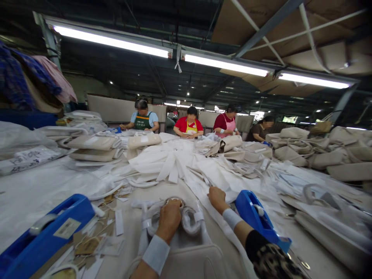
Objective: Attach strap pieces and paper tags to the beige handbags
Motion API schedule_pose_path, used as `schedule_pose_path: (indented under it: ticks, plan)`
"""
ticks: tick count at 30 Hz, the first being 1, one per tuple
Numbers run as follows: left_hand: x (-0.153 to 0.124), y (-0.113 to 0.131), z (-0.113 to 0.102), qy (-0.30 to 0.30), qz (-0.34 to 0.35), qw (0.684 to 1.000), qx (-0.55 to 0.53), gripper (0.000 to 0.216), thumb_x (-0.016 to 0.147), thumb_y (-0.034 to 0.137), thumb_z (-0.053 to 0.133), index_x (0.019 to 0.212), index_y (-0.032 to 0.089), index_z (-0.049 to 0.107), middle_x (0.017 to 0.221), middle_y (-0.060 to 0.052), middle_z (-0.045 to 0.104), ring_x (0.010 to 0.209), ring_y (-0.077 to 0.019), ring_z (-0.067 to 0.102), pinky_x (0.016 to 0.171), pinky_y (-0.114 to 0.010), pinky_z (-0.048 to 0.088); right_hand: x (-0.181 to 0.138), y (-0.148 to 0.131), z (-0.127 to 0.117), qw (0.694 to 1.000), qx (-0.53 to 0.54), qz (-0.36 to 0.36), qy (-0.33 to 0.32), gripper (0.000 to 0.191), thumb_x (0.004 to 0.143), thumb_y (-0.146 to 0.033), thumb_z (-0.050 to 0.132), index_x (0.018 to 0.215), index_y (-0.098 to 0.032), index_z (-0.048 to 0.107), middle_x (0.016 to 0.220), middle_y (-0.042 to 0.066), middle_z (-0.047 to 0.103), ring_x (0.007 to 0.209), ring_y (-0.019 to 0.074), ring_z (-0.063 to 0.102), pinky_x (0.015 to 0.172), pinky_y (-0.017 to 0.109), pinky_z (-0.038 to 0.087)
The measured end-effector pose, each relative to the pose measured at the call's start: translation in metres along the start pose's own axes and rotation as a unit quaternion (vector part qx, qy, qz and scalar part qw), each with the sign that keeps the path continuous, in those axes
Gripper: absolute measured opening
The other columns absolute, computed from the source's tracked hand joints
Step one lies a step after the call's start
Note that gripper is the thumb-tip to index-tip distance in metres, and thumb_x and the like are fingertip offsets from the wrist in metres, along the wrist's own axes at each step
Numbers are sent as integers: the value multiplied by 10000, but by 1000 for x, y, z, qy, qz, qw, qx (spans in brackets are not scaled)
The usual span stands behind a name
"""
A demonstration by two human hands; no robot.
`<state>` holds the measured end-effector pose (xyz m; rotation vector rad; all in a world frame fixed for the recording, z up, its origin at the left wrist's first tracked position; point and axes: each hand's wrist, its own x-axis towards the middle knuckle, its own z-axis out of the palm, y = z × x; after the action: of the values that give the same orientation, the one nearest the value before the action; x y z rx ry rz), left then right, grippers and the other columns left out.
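our left hand (168,219) lies on the coiled white straps (190,221) in the near middle of the bench (37,190), fingers folded down over one coil, the grip clenched on it; the straps sit on a cream bag (192,259) that lies flat just in front of us; our right hand (217,198) rests knuckles-up on a strip of white cloth (203,190) just right of the coils, fingers curled under, and we cannot tell whether the grip pinches the cloth or only presses it; a blue tape dispenser (252,217) stands just beside the right forearm; a second blue tape dispenser (43,236) sits at the near left edge, with loose paper tags (119,223) scattered between it and the left hand; further out, white cut pieces (165,162) spread over the middle of the bench; stacked cream bags (319,155) rise at the right; four co-workers (188,126) sit along the far side
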<state>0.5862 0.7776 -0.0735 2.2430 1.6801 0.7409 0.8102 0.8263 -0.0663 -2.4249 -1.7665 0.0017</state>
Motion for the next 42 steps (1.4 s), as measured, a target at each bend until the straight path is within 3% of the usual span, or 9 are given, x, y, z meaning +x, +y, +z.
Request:
schedule_pose_path:
  ticks: [6,12,16,20,25,35,38,41,42]
  plan:
    - [-1,4,-2,63,-5,996,-60,282,838,53,410,882,160,668,921,-87,698,940,-213,639,871,-334,470,-3,11,-40,986,156,42,-34,225,932,-336,572,978,-132,654,950,59,684,905,186,655,845,400,529]
    - [-2,14,-6,174,94,969,-148,499,838,187,583,1323,195,465,1306,-99,515,1252,-226,471,1078,-389,396,-30,-8,-80,918,379,-45,-110,271,912,-262,464,1053,-116,646,733,46,671,579,122,643,571,229,502]
    - [0,13,-6,240,197,933,-185,763,792,334,706,1446,183,342,1440,-156,366,1339,-300,354,1127,-487,328,-72,-35,-87,808,533,-122,-219,282,794,-346,626,980,-140,678,634,1,627,453,88,543,465,200,440]
    - [1,10,-8,237,229,922,-203,273,875,296,610,1124,194,653,1255,-114,556,1209,-267,476,1058,-439,393,-115,-47,-98,654,652,-142,-357,329,665,-323,783,904,-122,680,704,9,652,496,67,530,455,167,416]
    - [2,7,-10,247,200,917,-241,301,899,109,450,1097,180,666,1160,-94,614,1155,-225,508,1026,-395,409,-171,-4,-112,594,669,-117,-431,366,681,-282,814,962,-108,656,745,32,663,518,58,538,446,134,408]
    - [-1,13,-13,223,233,924,-206,324,899,138,428,1129,185,651,1158,-96,630,1145,-220,519,1009,-372,417,-294,158,-63,594,561,-5,-577,410,705,-497,786,890,-150,670,691,46,670,602,124,642,564,181,481]
    - [-5,18,-16,206,234,928,-202,329,894,135,410,1120,185,644,1138,-93,635,1133,-214,529,1004,-364,424,-283,146,-63,692,528,1,-492,530,727,-513,750,1123,-174,659,946,113,712,772,198,679,691,277,535]
    - [-8,21,-21,218,225,925,-214,344,869,127,397,1112,187,633,1108,-90,629,1118,-216,538,998,-369,430,-245,92,-72,832,493,-54,-248,633,701,-404,764,1276,-211,586,1225,119,624,1032,246,613,896,354,500]
    - [-9,21,-22,221,227,922,-222,349,858,127,399,1115,189,627,1109,-88,624,1117,-217,539,999,-370,430,-228,70,-75,847,493,-85,-178,649,711,-364,740,1313,-217,548,1266,116,594,1081,254,584,905,373,492]
